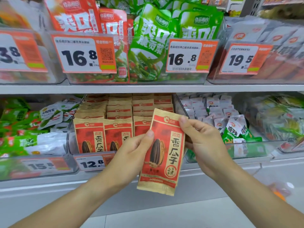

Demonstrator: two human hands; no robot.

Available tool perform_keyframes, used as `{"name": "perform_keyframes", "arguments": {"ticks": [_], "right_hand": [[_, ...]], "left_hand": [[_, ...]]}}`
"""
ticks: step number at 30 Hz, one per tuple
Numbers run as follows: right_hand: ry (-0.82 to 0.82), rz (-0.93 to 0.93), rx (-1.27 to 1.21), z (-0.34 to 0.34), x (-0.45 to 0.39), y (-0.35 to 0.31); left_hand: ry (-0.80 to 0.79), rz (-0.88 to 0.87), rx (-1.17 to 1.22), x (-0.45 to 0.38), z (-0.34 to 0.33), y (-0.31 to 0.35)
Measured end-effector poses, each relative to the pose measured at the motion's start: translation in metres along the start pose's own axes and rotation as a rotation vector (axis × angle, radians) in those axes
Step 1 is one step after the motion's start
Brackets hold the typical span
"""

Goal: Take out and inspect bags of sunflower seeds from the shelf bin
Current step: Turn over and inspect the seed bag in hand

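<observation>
Both hands hold one red-and-tan sunflower seed bag [164, 148] upright, tilted slightly, in front of the clear shelf bin [69, 142] on the lower shelf, lifted clear of it. The left hand [131, 150] pinches the bag's left edge at mid-height, thumb on the printed front, other fingers curled out of sight behind. The right hand [202, 142] grips the bag's upper right corner, thumb tip pressed on the top seam, fingers wrapped around the back. The bag's front faces the person: a large dark striped seed printed left, black characters right. In the bin behind the bag, rows of matching seed bags [89, 137] stand upright, packed front to back. A price tag reading 12.8 [92, 163] is fixed to the bin's front edge, left of the held bag's lower half. Left of the bin, a neighbouring bin holds green and white snack packets [49, 114]; right of it, small white sachets [215, 109] lie heaped. Above the bin, the upper shelf [148, 88] carries green pouches [148, 51] and orange-red pouches [79, 15] behind tags marked 16.8.
</observation>
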State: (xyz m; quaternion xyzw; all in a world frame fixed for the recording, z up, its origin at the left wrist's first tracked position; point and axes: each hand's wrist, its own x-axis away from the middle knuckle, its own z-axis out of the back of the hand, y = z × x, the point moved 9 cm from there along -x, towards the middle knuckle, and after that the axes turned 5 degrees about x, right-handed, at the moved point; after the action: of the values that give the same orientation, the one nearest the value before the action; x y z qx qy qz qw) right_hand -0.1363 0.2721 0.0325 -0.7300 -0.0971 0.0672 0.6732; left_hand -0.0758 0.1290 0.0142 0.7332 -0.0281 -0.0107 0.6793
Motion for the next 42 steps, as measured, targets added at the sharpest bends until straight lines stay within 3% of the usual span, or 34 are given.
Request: {"name": "perform_keyframes", "arguments": {"ticks": [6, 14, 20, 27, 32, 36, 39, 42], "right_hand": [[-0.092, -0.011, 0.081, -0.005, 0.002, 0.008], [-0.395, 0.044, 0.414, -0.026, 0.016, 0.015], [-0.539, -0.043, 0.410, -0.031, 0.020, 0.026], [-0.555, -0.021, 0.465, -0.029, 0.018, 0.025], [-0.618, -0.012, 0.520, -0.030, 0.019, 0.027], [-0.669, -0.028, 0.545, -0.033, 0.024, 0.029], [-0.592, 0.025, 0.615, -0.027, 0.021, 0.026], [-0.396, 0.166, 0.689, -0.018, 0.016, 0.009]], "left_hand": [[0.079, 0.003, -0.070, 0.003, 0.013, -0.015], [0.315, -0.041, -0.051, 0.002, 0.035, -0.010], [0.349, -0.045, -0.048, 0.003, 0.039, -0.009], [0.298, -0.036, -0.027, 0.002, 0.036, -0.006], [0.302, 0.080, 0.100, 0.000, 0.035, -0.014], [0.323, 0.004, 0.052, 0.000, 0.041, -0.007], [0.309, -0.049, 0.017, 0.000, 0.040, -0.002], [0.323, -0.050, 0.071, 0.003, 0.040, 0.001]]}}
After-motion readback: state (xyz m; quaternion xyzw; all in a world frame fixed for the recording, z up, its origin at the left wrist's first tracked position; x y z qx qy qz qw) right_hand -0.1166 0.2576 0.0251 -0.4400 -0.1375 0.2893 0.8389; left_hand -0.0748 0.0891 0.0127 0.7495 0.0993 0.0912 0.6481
